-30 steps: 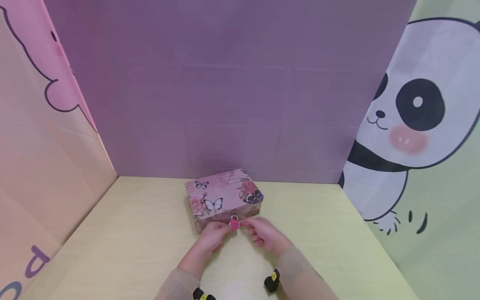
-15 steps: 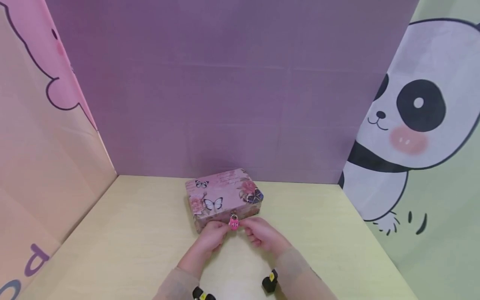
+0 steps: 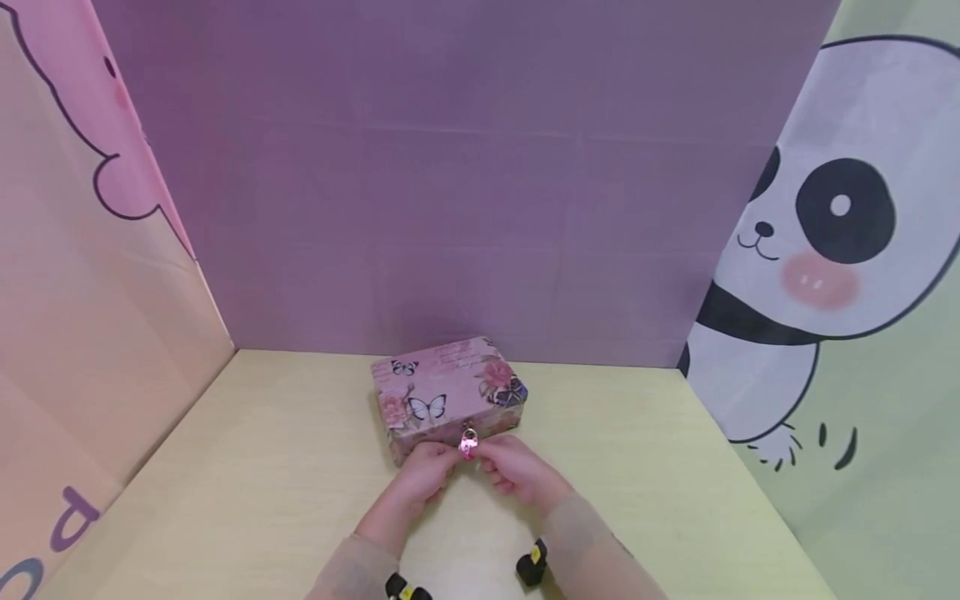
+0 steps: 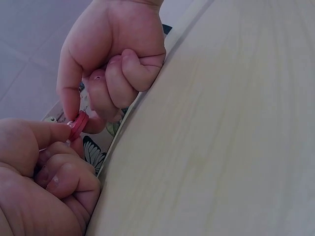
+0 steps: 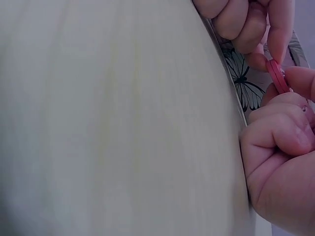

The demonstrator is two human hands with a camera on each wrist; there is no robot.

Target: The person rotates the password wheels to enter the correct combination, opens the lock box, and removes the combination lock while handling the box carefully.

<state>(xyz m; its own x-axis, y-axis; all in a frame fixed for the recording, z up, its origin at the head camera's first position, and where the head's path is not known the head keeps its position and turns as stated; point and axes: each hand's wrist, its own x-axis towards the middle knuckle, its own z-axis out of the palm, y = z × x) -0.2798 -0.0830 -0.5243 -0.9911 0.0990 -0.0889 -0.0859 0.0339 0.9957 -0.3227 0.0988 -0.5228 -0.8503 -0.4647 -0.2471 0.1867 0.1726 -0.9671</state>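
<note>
A pink box with butterflies and roses printed on it sits closed on the table, turned at a slight angle. From the clasp at its front hangs a small pink padlock, its metal shackle upright. My left hand pinches the lock from the left side. From the right, my right hand pinches it between thumb and forefinger. Both wrist views show the lock edge-on as a red disc-like body between the two sets of fingertips, the other fingers curled in. Its number dials are too small to read.
The pale wooden table runs around the box. A purple backdrop rises behind it, with cartoon-printed panels on both sides. Black wrist devices sit by the sleeves.
My right hand has shifted slightly left, closer over the padlock. The padlock's face has tilted and now catches the light. The box and my left hand have stayed nearly still.
</note>
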